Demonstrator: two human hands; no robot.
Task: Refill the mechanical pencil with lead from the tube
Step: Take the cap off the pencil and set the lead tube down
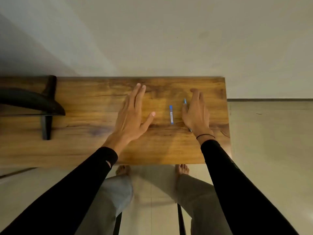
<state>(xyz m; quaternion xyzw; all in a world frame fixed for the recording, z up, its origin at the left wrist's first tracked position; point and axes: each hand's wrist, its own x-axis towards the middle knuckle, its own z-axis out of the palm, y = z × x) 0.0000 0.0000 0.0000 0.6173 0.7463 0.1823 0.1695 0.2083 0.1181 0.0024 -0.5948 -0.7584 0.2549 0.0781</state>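
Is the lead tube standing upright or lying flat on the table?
Lying flat: the lead tube rests lengthwise on the table, between both hands.

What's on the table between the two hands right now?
In the head view, only the lead tube lies between the left hand and the right hand, nearer the right; the rest is bare wooden table.

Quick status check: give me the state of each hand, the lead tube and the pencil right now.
left hand: open, fingers spread, empty, over the table.
right hand: open, palm down over the pencil, not gripping it.
lead tube: lying flat between the hands, untouched; open or closed, cannot tell.
mechanical pencil: lying on the table, mostly hidden under the right hand.
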